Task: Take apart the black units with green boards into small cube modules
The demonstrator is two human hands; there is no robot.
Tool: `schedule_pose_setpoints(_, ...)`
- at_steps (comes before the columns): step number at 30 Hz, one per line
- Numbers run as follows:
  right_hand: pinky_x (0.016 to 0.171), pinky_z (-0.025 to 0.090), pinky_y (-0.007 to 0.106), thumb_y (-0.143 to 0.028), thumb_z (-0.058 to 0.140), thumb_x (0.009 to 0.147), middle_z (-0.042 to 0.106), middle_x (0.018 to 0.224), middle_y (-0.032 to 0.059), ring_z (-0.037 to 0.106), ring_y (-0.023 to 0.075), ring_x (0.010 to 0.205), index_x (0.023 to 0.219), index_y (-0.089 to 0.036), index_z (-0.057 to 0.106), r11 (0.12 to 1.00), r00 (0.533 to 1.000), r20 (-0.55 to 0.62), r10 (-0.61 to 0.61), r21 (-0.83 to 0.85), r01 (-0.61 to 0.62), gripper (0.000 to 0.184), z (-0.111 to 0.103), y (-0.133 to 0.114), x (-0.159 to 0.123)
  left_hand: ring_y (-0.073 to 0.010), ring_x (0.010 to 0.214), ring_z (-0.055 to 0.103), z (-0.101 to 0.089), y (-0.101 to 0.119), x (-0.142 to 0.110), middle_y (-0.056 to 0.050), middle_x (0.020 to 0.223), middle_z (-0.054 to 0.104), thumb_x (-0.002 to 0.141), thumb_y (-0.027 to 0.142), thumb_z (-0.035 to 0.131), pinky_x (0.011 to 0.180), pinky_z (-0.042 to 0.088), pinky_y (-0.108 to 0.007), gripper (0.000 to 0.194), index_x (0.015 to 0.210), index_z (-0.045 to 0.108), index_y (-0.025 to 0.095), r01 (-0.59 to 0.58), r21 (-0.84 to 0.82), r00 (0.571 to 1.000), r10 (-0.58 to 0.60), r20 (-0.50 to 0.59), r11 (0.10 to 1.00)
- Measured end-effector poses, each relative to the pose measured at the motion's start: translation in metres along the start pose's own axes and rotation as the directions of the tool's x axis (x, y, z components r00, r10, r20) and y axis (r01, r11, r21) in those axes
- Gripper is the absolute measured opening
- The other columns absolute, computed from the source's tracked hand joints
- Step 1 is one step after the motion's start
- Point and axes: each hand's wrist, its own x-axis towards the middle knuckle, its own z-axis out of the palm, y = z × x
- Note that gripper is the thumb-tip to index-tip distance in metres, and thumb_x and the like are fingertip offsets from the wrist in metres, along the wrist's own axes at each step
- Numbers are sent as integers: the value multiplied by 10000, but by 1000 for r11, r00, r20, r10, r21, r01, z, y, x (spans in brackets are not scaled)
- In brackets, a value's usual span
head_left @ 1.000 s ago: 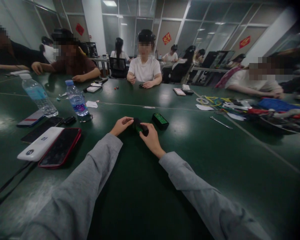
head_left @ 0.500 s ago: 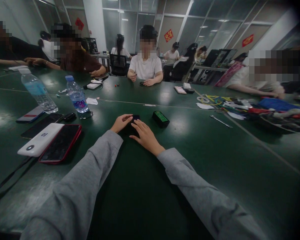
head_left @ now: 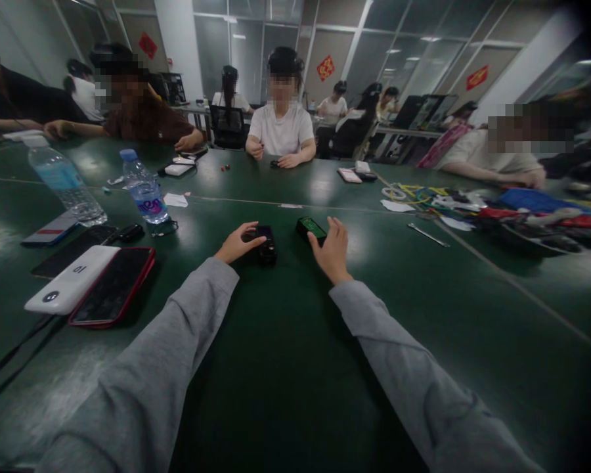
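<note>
A small black device (head_left: 266, 253) with a dark screen and a few small details at its near end stands on the green table. My left hand (head_left: 239, 243) is at its left side, thumb laid against its edge and fingers curled behind. To the right lies a black box with a green, patterned top (head_left: 309, 227). My right hand (head_left: 333, 249) is beside the right end of this box, fingers apart, the thumb overlapping its near edge. Whether the thumb presses on the box is hard to tell.
Left on the table are a red-cased phone (head_left: 114, 286), a white power bank (head_left: 72, 279), a dark phone (head_left: 71, 253) and two water bottles (head_left: 148, 194). A wrench (head_left: 427, 235) and a heap of cables (head_left: 423, 197) lie right. A person (head_left: 282, 131) sits opposite.
My right hand has left the small black device and moved right to the green-topped box. My left hand stays at the device, which now shows more fully. The view has shifted slightly.
</note>
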Motion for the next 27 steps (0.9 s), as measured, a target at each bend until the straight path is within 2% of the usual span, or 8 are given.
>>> schedule_pose_setpoints(2,1089,323,535,-695,455,886,449,1344,257,392,339,1297,1361,-31,424,980,983,-6,182,80,-181,817,11,28,3,-273,1127,607,-1,0,-1,-137,1294,587,718,569,717,1005,453,-486,757,1359,494,234,0,20,1000,-1,24,1000)
schedule_pose_setpoints(4,1059,365,517,-748,455,846,518,1271,237,463,331,1232,1285,-56,510,931,948,40,317,179,-319,821,20,45,3,-280,1156,595,-3,1,-2,-128,1298,588,716,582,711,1027,434,-494,762,1363,489,245,-5,63,999,2,50,998)
schedule_pose_setpoints(7,1008,423,473,-761,441,838,598,1165,177,552,298,1119,1153,-123,620,895,931,146,333,263,-361,733,25,51,3,-291,1193,577,-4,4,-3,-116,1298,598,706,592,712,1054,409,-500,766,1358,491,257,-15,103,998,8,69,995)
schedule_pose_setpoints(14,926,462,483,-733,505,833,623,1134,174,579,316,1046,1184,-127,589,955,948,247,198,167,-243,705,18,34,1,-310,1211,571,-4,5,-3,-137,1310,599,703,603,703,1056,407,-494,785,1358,494,224,17,128,998,-24,54,992)
schedule_pose_setpoints(20,869,495,454,-521,580,844,623,1079,157,598,305,970,1203,-128,546,974,962,215,170,110,-197,533,12,22,-1,-300,1222,567,-3,2,-2,-133,1325,593,720,606,687,1059,402,-494,765,1361,489,238,19,137,998,-27,63,990)
schedule_pose_setpoints(24,898,494,455,-369,613,829,563,1144,144,567,306,1040,1295,-161,489,997,977,215,8,67,-23,525,5,11,-4,-297,1216,572,-2,3,-2,-135,1317,600,722,600,691,1064,399,-485,755,1354,495,236,13,132,998,-21,60,991)
schedule_pose_setpoints(27,931,487,465,-343,622,841,514,1199,140,532,308,1106,1336,-190,463,992,950,284,-126,50,117,542,1,2,-6,-296,1213,574,-2,4,-2,-141,1315,599,723,600,690,1063,399,-486,757,1351,495,226,10,134,998,-18,62,991)
